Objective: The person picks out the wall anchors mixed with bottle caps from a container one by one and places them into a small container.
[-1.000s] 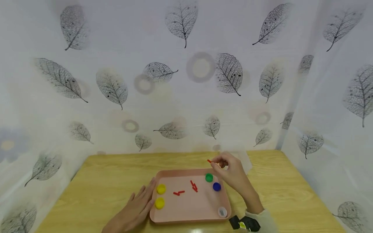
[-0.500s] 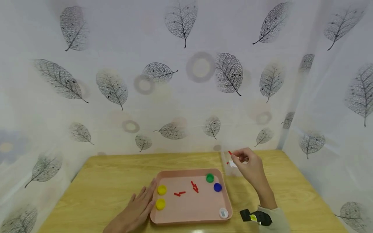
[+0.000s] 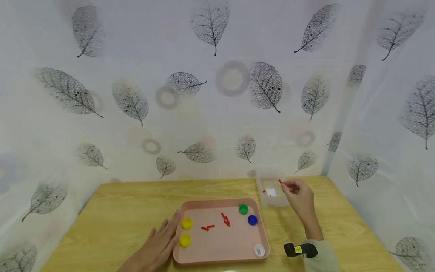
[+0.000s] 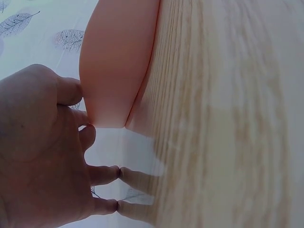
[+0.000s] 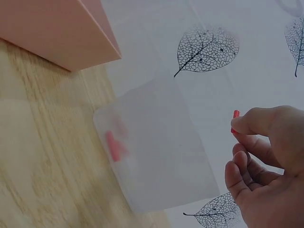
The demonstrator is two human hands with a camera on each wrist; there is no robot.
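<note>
The right hand [image 3: 299,193] pinched a red stick [image 3: 280,181] just above the clear box [image 3: 272,196]; releasing it inside seemed next, while the flat, relaxed left hand [image 3: 158,247] steadied the tray [image 3: 221,257].

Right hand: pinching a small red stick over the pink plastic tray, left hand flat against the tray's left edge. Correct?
Not quite. The right hand pinches the small red stick, but over the clear plastic box on the table beyond the tray's far right corner, not over the pink plastic tray. The head view shows this. The left hand does lie flat against the tray's left edge.
</note>
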